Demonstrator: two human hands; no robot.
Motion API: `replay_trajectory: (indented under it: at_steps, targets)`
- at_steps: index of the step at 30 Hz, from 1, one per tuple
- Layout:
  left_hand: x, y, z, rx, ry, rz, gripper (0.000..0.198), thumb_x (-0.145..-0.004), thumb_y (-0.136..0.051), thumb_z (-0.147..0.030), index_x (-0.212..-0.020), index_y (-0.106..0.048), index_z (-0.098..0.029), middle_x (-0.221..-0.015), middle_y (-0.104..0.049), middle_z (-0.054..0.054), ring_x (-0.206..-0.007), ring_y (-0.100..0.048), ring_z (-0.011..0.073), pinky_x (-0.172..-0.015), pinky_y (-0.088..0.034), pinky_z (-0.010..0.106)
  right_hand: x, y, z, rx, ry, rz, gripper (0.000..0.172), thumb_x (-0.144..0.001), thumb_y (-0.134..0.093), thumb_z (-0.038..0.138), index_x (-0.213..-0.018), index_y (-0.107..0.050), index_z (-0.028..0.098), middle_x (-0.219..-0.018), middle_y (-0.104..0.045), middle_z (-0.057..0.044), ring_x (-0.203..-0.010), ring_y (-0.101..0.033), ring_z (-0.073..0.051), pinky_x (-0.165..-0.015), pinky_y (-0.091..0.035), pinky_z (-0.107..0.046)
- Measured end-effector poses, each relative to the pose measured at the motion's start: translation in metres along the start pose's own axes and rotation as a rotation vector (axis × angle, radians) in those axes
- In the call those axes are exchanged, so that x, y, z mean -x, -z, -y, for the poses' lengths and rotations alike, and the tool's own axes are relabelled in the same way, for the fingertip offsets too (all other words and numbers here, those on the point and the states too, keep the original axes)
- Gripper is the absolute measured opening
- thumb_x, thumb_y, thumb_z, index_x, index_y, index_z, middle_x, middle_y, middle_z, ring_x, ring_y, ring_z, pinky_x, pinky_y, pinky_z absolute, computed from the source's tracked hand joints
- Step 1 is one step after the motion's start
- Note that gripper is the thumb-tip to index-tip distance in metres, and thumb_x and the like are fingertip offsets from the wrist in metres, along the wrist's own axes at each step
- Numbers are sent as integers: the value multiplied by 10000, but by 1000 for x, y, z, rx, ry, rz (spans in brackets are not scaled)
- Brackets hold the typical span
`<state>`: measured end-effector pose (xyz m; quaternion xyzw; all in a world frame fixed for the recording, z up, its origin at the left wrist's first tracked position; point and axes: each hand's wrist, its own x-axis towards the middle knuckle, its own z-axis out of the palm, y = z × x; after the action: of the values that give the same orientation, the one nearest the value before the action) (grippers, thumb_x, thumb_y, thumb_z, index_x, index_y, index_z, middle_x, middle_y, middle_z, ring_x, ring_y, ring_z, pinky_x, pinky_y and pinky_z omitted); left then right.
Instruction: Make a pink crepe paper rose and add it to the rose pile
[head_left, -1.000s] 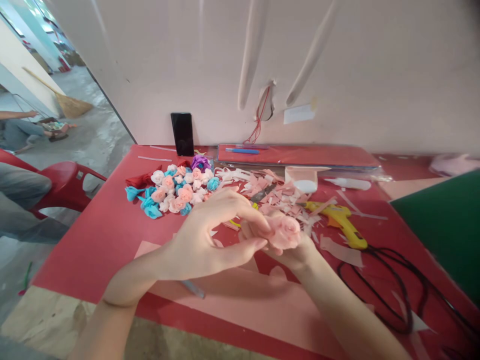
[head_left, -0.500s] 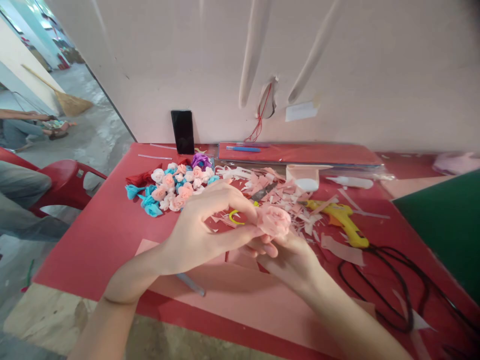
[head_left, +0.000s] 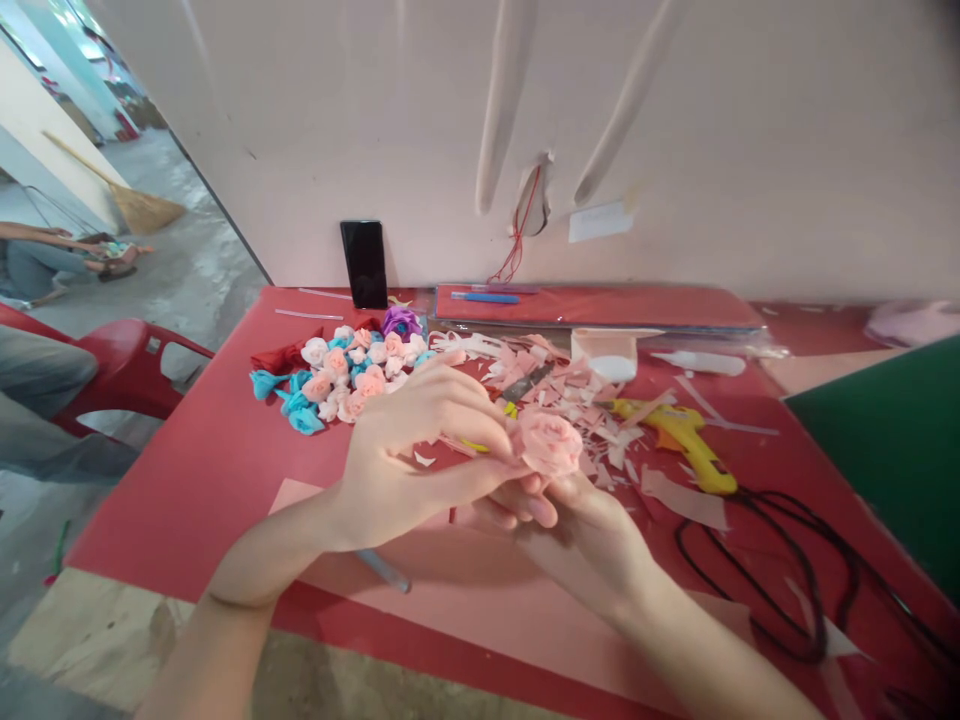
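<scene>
A pink paper rose [head_left: 551,443] is held between both hands above the red table [head_left: 202,450]. My left hand [head_left: 427,440] pinches its left side between thumb and fingers. From below and the right, my right hand [head_left: 574,520] grips the base of the same rose, its fingers curled; the base itself is hidden. Under the hands lie sheets of pink paper [head_left: 480,590] and a grey-blue stick [head_left: 382,570]. Behind the rose, scissors with yellow handles [head_left: 529,383] rest among pink paper scraps [head_left: 536,352], partly covered by my left hand.
Several finished paper flowers [head_left: 352,380] are heaped at the back left, before a leaning phone [head_left: 364,265]. A yellow glue gun [head_left: 686,437] with a black cable [head_left: 806,560] lies at right. A white panel [head_left: 337,120] rises behind. A person's leg [head_left: 45,375] shows beside a red stool [head_left: 139,365].
The rose has turned slightly in my fingers, and its open top now faces me more. My left fingers have shifted a little, covering more of the scissors' yellow handle.
</scene>
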<state>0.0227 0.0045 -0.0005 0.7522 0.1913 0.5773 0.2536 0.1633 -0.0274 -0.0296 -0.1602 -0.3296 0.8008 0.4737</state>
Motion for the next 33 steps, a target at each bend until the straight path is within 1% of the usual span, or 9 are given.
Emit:
replay_trajectory:
  at_steps: [2, 5, 7, 10, 13, 18, 22, 27, 33]
  targets:
    - [-2, 0, -2, 41, -18, 34, 168, -789, -651, -217, -656, -553, -195, -636, -645, -11, -624, -589, 120, -691, -526, 325, -1, 7, 1, 116, 37, 51, 272, -763, -659, 418, -609, -605, 200, -466, -312, 65, -459, -270, -85, -488, -314, -225]
    - [-3, 2, -7, 189, 17, 165, 205, -817, -607, -236, -632, -531, -193, -655, -635, 11, -643, -576, 123, -669, -521, 310, -6, 24, 6, 226, 82, 125, 300, -724, -682, 456, -586, -612, 199, -473, -417, 48, -428, -338, -80, -427, -285, -216]
    - [-2, 4, -11, 296, 148, 244, 196, -821, -556, -152, -634, -510, -187, -684, -631, 22, -677, -585, 130, -689, -516, 310, -10, 35, 11, 300, 128, 181, 254, -646, -753, 421, -575, -636, 208, -500, -506, 34, -434, -397, -88, -420, -299, -222]
    - [-1, 7, -16, 366, 443, 293, 158, -796, -506, -53, -708, -533, -182, -762, -636, 26, -762, -615, 131, -729, -518, 274, -14, 44, 21, 402, 191, 232, 144, -690, -735, 359, -624, -698, 236, -537, -563, 18, -499, -468, -109, -497, -373, -243]
    - [-1, 9, -18, 345, 586, 328, 87, -821, -532, -125, -815, -600, -179, -828, -648, 29, -802, -621, 121, -737, -514, 230, -15, 47, 28, 493, 229, 278, 62, -735, -711, 323, -717, -740, 271, -579, -599, 12, -535, -483, -105, -551, -397, -246]
    - [-5, 8, -20, 317, 650, 377, 37, -793, -611, -178, -796, -647, -172, -795, -672, 20, -751, -615, 112, -712, -494, 210, -16, 49, 33, 609, 256, 373, 83, -767, -684, 323, -788, -750, 277, -623, -649, -13, -593, -550, -129, -609, -441, -278]
    - [-5, 9, -20, 302, 610, 412, 39, -770, -643, -155, -737, -661, -165, -765, -663, 14, -731, -603, 101, -719, -483, 205, -17, 51, 35, 678, 275, 426, 84, -762, -694, 286, -819, -749, 258, -638, -664, -23, -614, -569, -134, -618, -454, -282]
    - [-3, 10, -16, 260, 615, 444, 66, -787, -623, -148, -735, -661, -156, -742, -651, 8, -703, -594, 95, -699, -471, 207, -16, 50, 38, 725, 297, 455, 93, -779, -678, 262, -844, -745, 250, -648, -663, -27, -630, -575, -135, -639, -463, -293]
    - [-2, 10, -16, 311, 712, 494, 118, -851, -545, -205, -759, -609, -168, -750, -663, 1, -714, -604, 96, -714, -465, 220, -16, 50, 39, 782, 316, 464, 71, -771, -688, 275, -794, -739, 231, -645, -655, -19, -612, -556, -122, -632, -453, -285]
